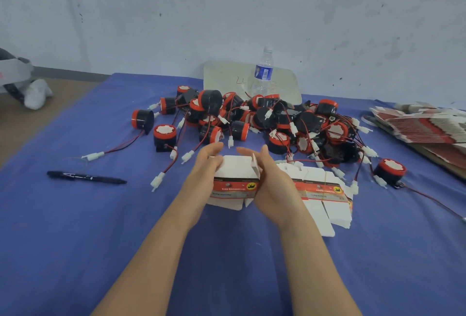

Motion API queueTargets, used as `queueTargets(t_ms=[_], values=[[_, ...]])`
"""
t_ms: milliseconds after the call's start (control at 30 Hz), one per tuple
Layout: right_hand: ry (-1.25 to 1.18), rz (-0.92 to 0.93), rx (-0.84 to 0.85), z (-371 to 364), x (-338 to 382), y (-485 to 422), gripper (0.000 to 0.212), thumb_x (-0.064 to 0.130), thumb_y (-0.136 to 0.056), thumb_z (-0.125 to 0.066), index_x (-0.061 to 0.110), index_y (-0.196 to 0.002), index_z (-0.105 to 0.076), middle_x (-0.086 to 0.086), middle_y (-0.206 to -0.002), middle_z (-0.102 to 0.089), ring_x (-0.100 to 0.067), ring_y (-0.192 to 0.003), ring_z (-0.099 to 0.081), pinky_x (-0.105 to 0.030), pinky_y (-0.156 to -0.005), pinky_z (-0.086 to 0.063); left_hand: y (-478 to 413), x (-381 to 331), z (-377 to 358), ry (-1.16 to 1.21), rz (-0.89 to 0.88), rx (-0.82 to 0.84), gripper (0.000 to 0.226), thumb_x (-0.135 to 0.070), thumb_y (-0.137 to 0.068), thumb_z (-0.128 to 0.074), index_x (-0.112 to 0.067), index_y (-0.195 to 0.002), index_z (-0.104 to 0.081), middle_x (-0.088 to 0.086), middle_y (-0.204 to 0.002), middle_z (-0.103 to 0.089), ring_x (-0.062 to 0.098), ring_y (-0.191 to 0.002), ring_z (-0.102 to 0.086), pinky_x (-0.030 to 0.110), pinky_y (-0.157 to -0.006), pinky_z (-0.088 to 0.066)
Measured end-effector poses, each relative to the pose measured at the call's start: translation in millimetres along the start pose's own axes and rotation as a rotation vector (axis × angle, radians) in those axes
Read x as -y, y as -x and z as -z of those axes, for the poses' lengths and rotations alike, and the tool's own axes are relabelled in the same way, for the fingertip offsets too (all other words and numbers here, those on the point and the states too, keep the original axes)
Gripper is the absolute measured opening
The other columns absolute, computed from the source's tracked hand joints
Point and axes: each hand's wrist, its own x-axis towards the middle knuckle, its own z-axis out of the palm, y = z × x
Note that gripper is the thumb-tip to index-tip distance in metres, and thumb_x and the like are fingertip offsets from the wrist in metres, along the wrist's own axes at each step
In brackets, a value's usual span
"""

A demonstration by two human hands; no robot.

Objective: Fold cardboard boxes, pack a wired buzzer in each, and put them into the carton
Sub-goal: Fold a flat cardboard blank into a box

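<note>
A half-formed white cardboard box (235, 179) with a red and black printed band sits between my two hands above the blue table. My left hand (205, 167) holds its left side and my right hand (269, 177) holds its right side, fingers curved round the walls. Its top flaps stand open. A small stack of flat box blanks (325, 199) lies just right of my right hand. Behind the box is a heap of several black and red wired buzzers (264, 119) with white plugs. One buzzer (389, 169) lies alone at the right.
A black marker pen (85, 177) lies at the left on the blue cloth (75, 240). A water bottle (263, 71) stands on a white board (227, 76) by the wall. A big pile of flat blanks (423, 124) fills the right edge.
</note>
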Motion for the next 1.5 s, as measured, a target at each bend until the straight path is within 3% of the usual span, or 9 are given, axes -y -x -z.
queueTargets(t_ms=[167,400,633,800,933,1000,1133,1367,1500], values=[[-0.066,-0.053,-0.027,4,0,-2,0.032,0.023,-0.098,-0.050,0.014,-0.128,-0.058,-0.010,-0.116,-0.069,-0.025,-0.109,-0.065,-0.039,-0.088,-0.055,-5,5,11,0.104,0.148,0.072,0.028,-0.039,-0.100,-0.039,-0.046,-0.126,-0.037,-0.016,-0.115,-0.056,0.014,-0.107,-0.057,0.037,-0.092,-0.047],[0.102,-0.052,0.049,1,-4,-1,0.057,0.047,-0.091,-0.045,0.006,-0.129,-0.056,-0.014,-0.122,-0.065,-0.028,-0.117,-0.060,-0.042,-0.104,-0.045,-5,5,18,0.183,0.127,0.103,0.026,-0.028,-0.102,-0.037,-0.045,-0.112,-0.054,-0.003,-0.108,-0.067,0.015,-0.099,-0.063,0.035,-0.084,-0.050],[0.142,0.089,0.105,-5,-1,2,0.056,0.048,-0.083,-0.050,0.022,-0.131,-0.055,-0.010,-0.127,-0.064,-0.026,-0.119,-0.058,-0.034,-0.097,-0.049,-1,-5,18,0.207,0.036,0.104,0.041,-0.006,-0.101,-0.032,-0.039,-0.110,-0.054,0.003,-0.120,-0.061,0.021,-0.109,-0.059,0.040,-0.091,-0.051],[0.350,0.312,0.095,-9,2,10,0.039,0.049,-0.089,-0.044,0.041,-0.125,-0.058,0.007,-0.126,-0.064,-0.012,-0.119,-0.058,-0.026,-0.095,-0.049,-1,-13,14,0.400,0.097,0.126,0.048,-0.017,-0.070,-0.070,-0.021,-0.114,-0.055,0.005,-0.105,-0.069,0.018,-0.089,-0.068,0.030,-0.069,-0.055],[0.421,0.396,0.124,-11,2,14,0.036,0.044,-0.090,-0.044,0.042,-0.124,-0.056,0.030,-0.123,-0.059,0.008,-0.116,-0.052,-0.006,-0.086,-0.042,2,-14,13,0.452,0.108,0.153,0.069,-0.018,-0.058,-0.073,-0.021,-0.123,-0.049,0.003,-0.110,-0.067,0.017,-0.088,-0.070,0.028,-0.069,-0.058],[0.440,0.412,0.135,-11,1,13,0.040,0.044,-0.087,-0.046,0.038,-0.126,-0.054,0.036,-0.119,-0.058,0.013,-0.114,-0.052,-0.003,-0.084,-0.041,2,-13,13,0.426,0.097,0.132,0.064,-0.016,-0.061,-0.074,-0.021,-0.121,-0.052,0.008,-0.116,-0.066,0.023,-0.099,-0.068,0.036,-0.083,-0.057],[0.474,0.394,0.117,-7,1,11,0.035,0.037,-0.090,-0.050,0.030,-0.123,-0.057,0.028,-0.106,-0.066,0.009,-0.102,-0.060,-0.007,-0.078,-0.046,2,-12,14,0.341,0.086,0.116,0.050,-0.010,-0.073,-0.072,-0.021,-0.119,-0.054,0.011,-0.123,-0.061,0.029,-0.112,-0.061,0.047,-0.098,-0.049],[0.650,0.337,0.050,1,-3,4,0.025,0.021,-0.099,-0.050,0.015,-0.121,-0.060,0.003,-0.111,-0.068,0.000,-0.098,-0.061,-0.014,-0.083,-0.047,-2,-5,13,0.187,0.021,0.096,0.036,-0.009,-0.092,-0.059,-0.037,-0.113,-0.052,0.005,-0.111,-0.063,0.019,-0.097,-0.063,0.034,-0.090,-0.050],[0.754,0.329,0.017,6,-3,3,0.030,0.024,-0.099,-0.051,0.017,-0.128,-0.056,0.009,-0.112,-0.066,0.006,-0.098,-0.059,-0.010,-0.081,-0.046,-3,0,15,0.177,0.009,0.132,0.047,-0.020,-0.090,-0.061,-0.047,-0.122,-0.041,-0.009,-0.117,-0.061,0.013,-0.107,-0.063,0.029,-0.094,-0.049]])
